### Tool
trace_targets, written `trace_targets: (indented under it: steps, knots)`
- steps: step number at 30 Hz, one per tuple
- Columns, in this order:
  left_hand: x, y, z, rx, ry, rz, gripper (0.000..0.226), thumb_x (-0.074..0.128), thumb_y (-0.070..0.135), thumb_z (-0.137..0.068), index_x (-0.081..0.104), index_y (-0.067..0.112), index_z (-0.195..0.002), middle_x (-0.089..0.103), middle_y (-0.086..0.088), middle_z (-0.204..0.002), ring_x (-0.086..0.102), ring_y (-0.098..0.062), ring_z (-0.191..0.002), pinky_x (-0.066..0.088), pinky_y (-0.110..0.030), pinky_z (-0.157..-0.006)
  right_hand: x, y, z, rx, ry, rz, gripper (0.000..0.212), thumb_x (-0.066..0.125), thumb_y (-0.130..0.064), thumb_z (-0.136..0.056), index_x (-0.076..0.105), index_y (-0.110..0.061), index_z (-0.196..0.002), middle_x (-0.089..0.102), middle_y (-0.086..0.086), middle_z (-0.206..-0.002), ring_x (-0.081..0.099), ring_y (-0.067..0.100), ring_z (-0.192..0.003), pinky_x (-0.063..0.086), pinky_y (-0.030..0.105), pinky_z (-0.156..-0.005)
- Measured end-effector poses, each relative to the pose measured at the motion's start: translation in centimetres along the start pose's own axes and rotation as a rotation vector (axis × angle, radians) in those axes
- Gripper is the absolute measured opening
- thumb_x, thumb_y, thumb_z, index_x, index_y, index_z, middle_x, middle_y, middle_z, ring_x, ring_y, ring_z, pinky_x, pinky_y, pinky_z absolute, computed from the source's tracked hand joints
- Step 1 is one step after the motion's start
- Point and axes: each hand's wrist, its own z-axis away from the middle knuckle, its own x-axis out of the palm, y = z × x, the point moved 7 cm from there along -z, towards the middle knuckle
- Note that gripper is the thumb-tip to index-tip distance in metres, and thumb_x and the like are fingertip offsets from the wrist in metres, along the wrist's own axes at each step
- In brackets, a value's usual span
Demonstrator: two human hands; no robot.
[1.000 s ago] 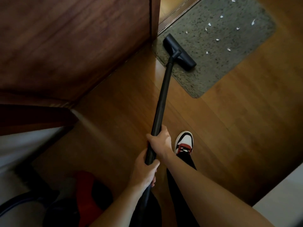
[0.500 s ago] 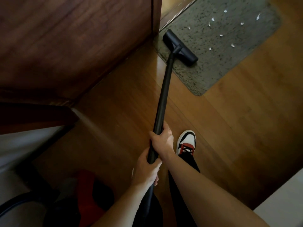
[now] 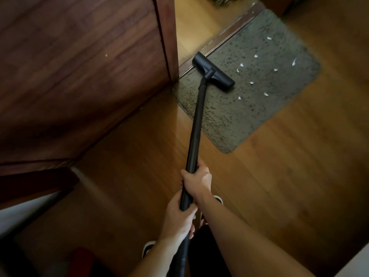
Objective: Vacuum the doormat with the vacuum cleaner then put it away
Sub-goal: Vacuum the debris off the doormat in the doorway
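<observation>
A person pushes the black floor nozzle [image 3: 213,71] of a vacuum cleaner farther up the grey doormat [image 3: 265,92]; over the past second it has travelled from the mat's near left part to its far edge, where one end now meets the metal door threshold [image 3: 217,38] beside the open wooden door [image 3: 83,72]. The strip behind the nozzle looks free of litter, but white paper scraps [image 3: 252,82] lie scattered across the mat to its right, so the vacuuming appears to be at an early stage, with storage yet to come. Both arms reach forward along the black wand [image 3: 196,128]: the right hand [image 3: 197,181] sits higher, fingers clenched around the tube, while the left hand [image 3: 178,218] grasps it just below, near where the hose begins. The doormat lies on the wooden floor [image 3: 279,186] at the doorway.
</observation>
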Motion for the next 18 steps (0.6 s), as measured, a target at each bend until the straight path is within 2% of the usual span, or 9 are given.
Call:
trace_targets:
  steps: [5, 10, 14, 18]
  knots:
    - [2.0, 2.6, -1.4, 0.014, 0.010, 0.004, 0.014, 0.067, 0.016, -0.092, 0.067, 0.027, -0.100, 0.057, -0.007, -0.066, 0.048, -0.023, -0.045, 0.041, -0.028, -0.042, -1.7, -1.7, -2.9, 0.016, -0.012, -0.025, 0.039, 0.066, -0.007, -0.087, 0.053, -0.027, -0.118, 0.062, 0.007, -0.073, 0.066, 0.024, -0.056, 0.062, 0.046, -0.055]
    - [2.9, 3.4, -2.3, -0.004, 0.005, -0.008, 0.024, 0.066, 0.019, -0.093, 0.065, 0.037, -0.109, 0.059, -0.005, -0.065, 0.051, -0.020, -0.044, 0.043, -0.029, -0.043, -2.5, -2.5, -4.2, 0.018, -0.014, -0.002, 0.042, 0.067, -0.009, -0.087, 0.052, -0.025, -0.122, 0.065, 0.006, -0.074, 0.072, 0.031, -0.063, 0.063, 0.049, -0.058]
    - [3.0, 3.2, -1.6, -0.005, 0.010, -0.004, 0.015, 0.065, 0.016, -0.093, 0.067, 0.029, -0.101, 0.057, -0.007, -0.067, 0.048, -0.019, -0.042, 0.041, -0.028, -0.042, -2.7, -1.9, -3.6, 0.023, -0.009, 0.017, 0.041, 0.068, -0.011, -0.086, 0.052, -0.023, -0.122, 0.066, 0.008, -0.077, 0.072, 0.031, -0.065, 0.062, 0.049, -0.057]
    - [2.2, 1.5, -0.2, -0.013, 0.001, -0.020, 0.010, 0.065, 0.012, -0.093, 0.068, 0.022, -0.095, 0.055, -0.007, -0.064, 0.045, -0.020, -0.042, 0.038, -0.027, -0.039, -2.1, -0.2, -1.8, 0.060, -0.019, 0.011, 0.044, 0.068, -0.011, -0.087, 0.050, -0.023, -0.125, 0.066, 0.006, -0.075, 0.069, 0.023, -0.059, 0.063, 0.045, -0.057]
